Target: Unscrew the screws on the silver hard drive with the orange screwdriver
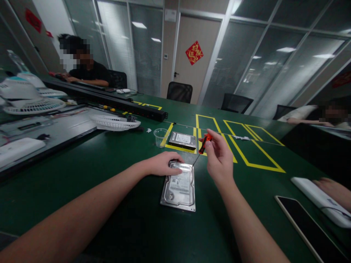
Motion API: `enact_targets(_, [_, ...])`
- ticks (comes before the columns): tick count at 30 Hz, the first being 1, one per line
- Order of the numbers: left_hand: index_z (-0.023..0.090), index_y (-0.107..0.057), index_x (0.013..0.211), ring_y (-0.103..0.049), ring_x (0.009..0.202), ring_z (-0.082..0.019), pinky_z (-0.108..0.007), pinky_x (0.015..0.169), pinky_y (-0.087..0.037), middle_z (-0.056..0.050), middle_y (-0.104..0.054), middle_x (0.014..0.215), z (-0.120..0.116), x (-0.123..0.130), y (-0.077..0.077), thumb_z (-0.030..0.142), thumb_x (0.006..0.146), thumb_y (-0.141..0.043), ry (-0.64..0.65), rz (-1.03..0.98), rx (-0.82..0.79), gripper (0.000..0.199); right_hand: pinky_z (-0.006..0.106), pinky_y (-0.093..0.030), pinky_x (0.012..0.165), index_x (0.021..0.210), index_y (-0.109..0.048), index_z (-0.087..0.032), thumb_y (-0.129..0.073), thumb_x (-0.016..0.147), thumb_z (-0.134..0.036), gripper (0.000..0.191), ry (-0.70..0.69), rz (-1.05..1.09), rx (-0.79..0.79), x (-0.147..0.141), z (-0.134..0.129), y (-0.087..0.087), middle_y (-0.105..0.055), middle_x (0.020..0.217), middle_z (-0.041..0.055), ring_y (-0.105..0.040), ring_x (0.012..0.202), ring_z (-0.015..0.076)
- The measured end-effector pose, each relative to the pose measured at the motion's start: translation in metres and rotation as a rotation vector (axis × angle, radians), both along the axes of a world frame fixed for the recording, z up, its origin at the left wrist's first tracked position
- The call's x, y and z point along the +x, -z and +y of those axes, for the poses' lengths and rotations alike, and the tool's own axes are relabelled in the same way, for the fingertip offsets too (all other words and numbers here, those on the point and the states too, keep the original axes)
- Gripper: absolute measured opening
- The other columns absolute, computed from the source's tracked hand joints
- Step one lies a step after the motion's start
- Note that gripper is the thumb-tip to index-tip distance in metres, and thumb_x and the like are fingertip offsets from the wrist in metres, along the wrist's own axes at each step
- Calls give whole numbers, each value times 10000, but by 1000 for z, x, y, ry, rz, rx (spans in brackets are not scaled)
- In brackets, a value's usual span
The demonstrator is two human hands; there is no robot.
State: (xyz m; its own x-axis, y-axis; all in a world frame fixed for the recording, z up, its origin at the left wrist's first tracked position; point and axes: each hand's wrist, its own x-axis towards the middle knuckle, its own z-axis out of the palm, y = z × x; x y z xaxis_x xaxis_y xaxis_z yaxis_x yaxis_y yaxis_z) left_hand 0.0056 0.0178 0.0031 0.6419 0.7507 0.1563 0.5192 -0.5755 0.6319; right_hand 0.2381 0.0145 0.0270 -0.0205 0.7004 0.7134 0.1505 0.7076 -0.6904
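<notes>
A silver hard drive (pixel 181 186) with a printed label lies flat on the green table in front of me. My left hand (pixel 166 163) grips its far left edge, thumb on top of the label side and fingers over the far end. In my right hand (pixel 220 155) is a screwdriver (pixel 205 144) with an orange and black handle, held between thumb and fingers. Its thin shaft slants down to the drive's far right corner; whether the tip sits in a screw is too small to tell. Just beyond lies a second hard drive (pixel 183 138), beside a clear plastic cup (pixel 161 138).
Yellow tape rectangles (pixel 264 168) mark the table. At right are a phone (pixel 304 223), a white device (pixel 323 201) and another person's hand (pixel 336 190). Fan parts (pixel 115 122), a panel and long black bars (pixel 109 98) fill the left. People sit at far left and far right.
</notes>
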Motion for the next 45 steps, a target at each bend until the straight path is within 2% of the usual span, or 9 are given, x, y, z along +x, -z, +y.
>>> enact_targets(3, [227,-701,1203,-658,1093,-251,-348,946,-504,-65,-702,1205,1,0,1,441,883,-704,2,-1,12,386,499,-579,980,1368,-632,-314,-550,1025,-294,353,-20,15,-9,0,-1,-1,-680,1287,86,-682,1150,267])
enact_targets(8, [237,-696,1206,-659,1082,-242,-340,933,-504,-55,-700,1200,1,0,1,445,886,-702,5,5,-3,381,517,-580,980,1352,-633,-333,-638,976,-284,378,38,2,-13,0,1,1,-678,1278,86,-678,1149,279])
enact_targets(13, [236,-693,1209,-657,1082,-242,-342,936,-501,-56,-699,1201,1,-1,1,446,886,-700,0,5,6,385,539,-567,1004,1385,-612,-333,-520,1036,-307,362,-11,-2,-18,1,1,1,-672,1326,83,-638,1262,293])
enact_targets(20, [233,-691,1210,-650,1101,-247,-352,949,-500,-59,-693,1214,0,0,-1,453,889,-696,-3,9,-9,390,511,-575,995,1349,-621,-315,-650,965,-273,387,76,-27,-5,0,0,0,-675,1267,88,-685,1120,270])
enact_targets(26, [236,-691,1210,-655,1088,-242,-346,940,-501,-55,-699,1202,1,0,1,455,888,-695,1,1,1,390,530,-545,1046,1388,-609,-317,-511,1038,-282,365,-20,0,-3,1,0,-1,-680,1327,81,-686,1183,269])
enact_targets(32, [231,-692,1212,-656,1098,-245,-343,947,-498,-61,-700,1213,1,0,2,454,886,-692,-3,4,1,394,513,-572,1002,1375,-613,-313,-618,984,-273,392,50,-14,-4,1,1,1,-680,1295,94,-683,1163,279])
enact_targets(36, [233,-694,1211,-655,1101,-247,-349,952,-497,-62,-701,1217,1,0,2,461,885,-694,-3,2,1,398,507,-574,995,1378,-612,-320,-549,1018,-270,369,6,-11,5,0,0,0,-682,1302,84,-686,1162,269])
enact_targets(43, [229,-693,1214,-651,1116,-249,-352,961,-496,-69,-695,1230,1,0,1,447,887,-695,1,1,1,393,511,-568,990,1375,-612,-313,-598,994,-271,383,66,-28,10,1,1,1,-671,1285,91,-680,1127,268])
enact_targets(45, [228,-693,1214,-650,1117,-249,-352,961,-497,-70,-695,1233,0,0,0,444,885,-697,-1,0,-3,394,514,-561,1005,1389,-602,-313,-557,1014,-279,380,42,-27,13,1,1,1,-667,1310,88,-661,1187,274])
